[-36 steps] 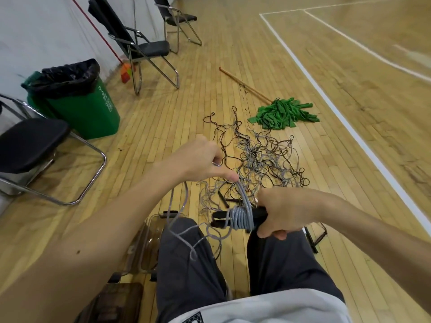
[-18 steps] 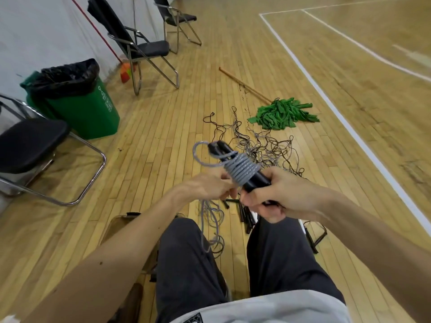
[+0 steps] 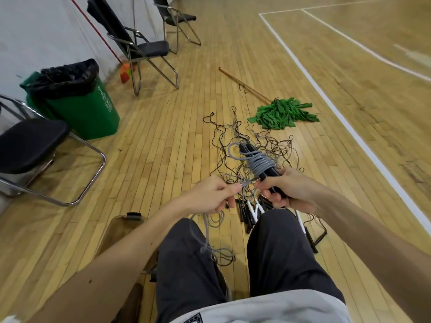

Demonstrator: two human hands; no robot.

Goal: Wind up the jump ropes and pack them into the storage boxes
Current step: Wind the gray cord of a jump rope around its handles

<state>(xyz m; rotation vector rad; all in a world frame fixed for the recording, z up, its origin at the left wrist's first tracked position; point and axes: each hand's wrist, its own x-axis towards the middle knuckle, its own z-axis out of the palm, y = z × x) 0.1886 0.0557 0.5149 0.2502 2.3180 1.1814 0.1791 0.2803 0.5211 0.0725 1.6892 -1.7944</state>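
**One rope part wound, a heap left**

The right hand (image 3: 284,190) grips a pair of black handles (image 3: 245,149) with grey rope (image 3: 260,164) coiled round them. The left hand (image 3: 214,197) pinches the loose run just beside it, the slack trailing over the lap. Beyond both hands a tangle of ropes (image 3: 277,150) lies unwound. A clear storage box (image 3: 133,216) sits under the left forearm; its contents I cannot tell.

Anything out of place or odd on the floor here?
A green mop lies flat on the floor just beyond the tangled heap of jump ropes, looking dropped rather than stored. The tangle itself is only the work still left.
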